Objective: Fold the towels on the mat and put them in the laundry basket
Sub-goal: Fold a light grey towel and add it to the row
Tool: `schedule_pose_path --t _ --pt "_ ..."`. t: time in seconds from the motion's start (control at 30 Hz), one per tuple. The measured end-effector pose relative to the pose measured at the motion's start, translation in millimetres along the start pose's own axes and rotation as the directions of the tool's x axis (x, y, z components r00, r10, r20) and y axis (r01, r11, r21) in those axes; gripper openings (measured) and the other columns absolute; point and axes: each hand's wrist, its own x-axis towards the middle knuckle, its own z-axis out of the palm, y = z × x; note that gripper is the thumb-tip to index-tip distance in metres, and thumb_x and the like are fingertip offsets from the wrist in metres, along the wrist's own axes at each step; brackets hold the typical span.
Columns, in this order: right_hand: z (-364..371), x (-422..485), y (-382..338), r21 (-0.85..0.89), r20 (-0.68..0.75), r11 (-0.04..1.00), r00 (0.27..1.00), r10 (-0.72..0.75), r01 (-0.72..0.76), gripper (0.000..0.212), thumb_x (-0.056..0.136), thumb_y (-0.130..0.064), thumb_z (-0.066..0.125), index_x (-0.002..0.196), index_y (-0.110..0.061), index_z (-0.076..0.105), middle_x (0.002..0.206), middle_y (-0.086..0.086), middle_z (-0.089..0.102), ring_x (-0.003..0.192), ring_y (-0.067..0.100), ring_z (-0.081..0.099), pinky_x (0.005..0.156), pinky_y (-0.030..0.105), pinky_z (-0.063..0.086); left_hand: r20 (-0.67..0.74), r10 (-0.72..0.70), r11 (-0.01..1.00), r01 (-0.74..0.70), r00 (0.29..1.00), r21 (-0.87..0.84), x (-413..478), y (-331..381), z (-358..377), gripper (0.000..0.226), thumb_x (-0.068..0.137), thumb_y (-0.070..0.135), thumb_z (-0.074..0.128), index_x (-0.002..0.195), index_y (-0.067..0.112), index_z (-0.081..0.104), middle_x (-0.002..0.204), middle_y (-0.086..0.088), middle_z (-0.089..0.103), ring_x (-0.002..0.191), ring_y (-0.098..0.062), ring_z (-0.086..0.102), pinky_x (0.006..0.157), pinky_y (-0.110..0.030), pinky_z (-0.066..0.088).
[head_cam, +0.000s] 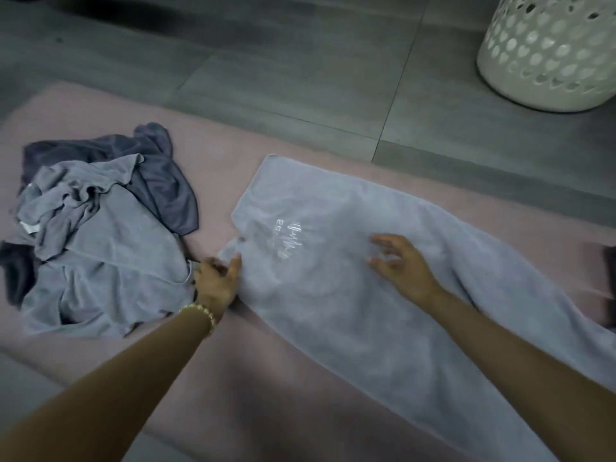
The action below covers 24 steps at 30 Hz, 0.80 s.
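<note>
On my far left a pile of crumpled towels lies on the pink mat: pale grey ones on top, a darker grey one beneath and behind. A small white tag shows at the pile's left edge, too small to read.

My left hand, with a gold bead bracelet at the wrist, sits between the pile and the spread towel. Its thumb lies against that towel's near left corner. The fingers are blurred, so I cannot tell whether they grip the cloth.

The towel is pale grey and soft-looking, laid out flat along the mat and running off toward my lower right. It bears a white print: a jagged wave line and a few letters, upside down to me and unreadable.

My right hand rests palm down on the towel, fingers spread and straight.

The white perforated basket stands on the grey floor, well apart at the top right.
</note>
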Motion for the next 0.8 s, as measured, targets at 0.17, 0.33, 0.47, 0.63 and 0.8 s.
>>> schedule_pose_path --t 0.17,0.33,0.47,0.63,0.8 --pt "64.3 -58.6 -17.8 0.018 0.111 0.994 0.987 -0.112 0.111 0.029 0.072 -0.021 0.081 0.097 -0.016 0.067 0.092 -0.011 0.056 0.078 0.007 0.055 0.073 0.009 0.042 0.064 0.044 0.995 -0.038 0.997 -0.096 -28.8 -11.6 -9.7 0.042 0.092 0.04 0.054 0.081 0.001 0.064 0.076 -0.012 0.062 0.076 -0.03 0.06 0.083 -0.043 0.053" --pt "112.0 -84.5 -25.1 -0.226 0.281 0.968 0.959 -0.039 0.106 0.048 0.065 -0.034 0.084 0.108 -0.018 0.067 0.106 -0.002 0.057 0.095 0.013 0.053 0.086 0.024 0.042 0.446 -0.124 0.959 0.222 0.886 -0.176 -67.2 3.3 -6.1 0.044 0.093 0.045 0.051 0.086 0.003 0.065 0.082 -0.013 0.07 0.076 -0.026 0.066 0.066 -0.03 0.059" --pt "130.4 -86.1 -26.3 -0.424 0.273 0.888 0.96 -0.064 0.18 0.043 0.066 -0.03 0.081 0.103 -0.017 0.063 0.108 0.004 0.057 0.104 0.023 0.05 0.088 0.032 0.038 0.601 -0.19 0.874 0.413 0.776 -0.256 -67.1 4.2 -5.0 0.038 0.088 0.046 0.058 0.088 0.008 0.058 0.074 -0.004 0.058 0.069 -0.015 0.059 0.053 -0.02 0.055" --pt "120.5 -69.7 -41.9 -0.037 0.302 0.994 0.947 0.112 -0.106 0.015 0.077 -0.012 0.076 0.073 -0.015 0.062 0.062 -0.009 0.054 0.055 -0.001 0.048 0.063 0.019 0.042 0.665 -0.13 0.842 0.436 0.735 -0.318 -62.0 8.7 -12.7 0.033 0.091 0.044 0.053 0.11 0.017 0.056 0.099 -0.006 0.063 0.082 -0.014 0.059 0.079 -0.026 0.05" --pt "89.5 -71.7 -78.7 0.388 0.538 0.825 0.828 0.159 -0.41 0.011 0.088 -0.018 0.064 0.078 -0.014 0.068 0.07 -0.011 0.067 0.067 -0.001 0.059 0.064 0.013 0.046 0.8 -0.018 0.666 0.604 0.6 -0.438 -63.5 21.6 -27.9 0.066 0.092 0.06 0.029 0.101 0.005 0.066 0.098 -0.014 0.07 0.092 -0.025 0.068 0.083 -0.04 0.055"
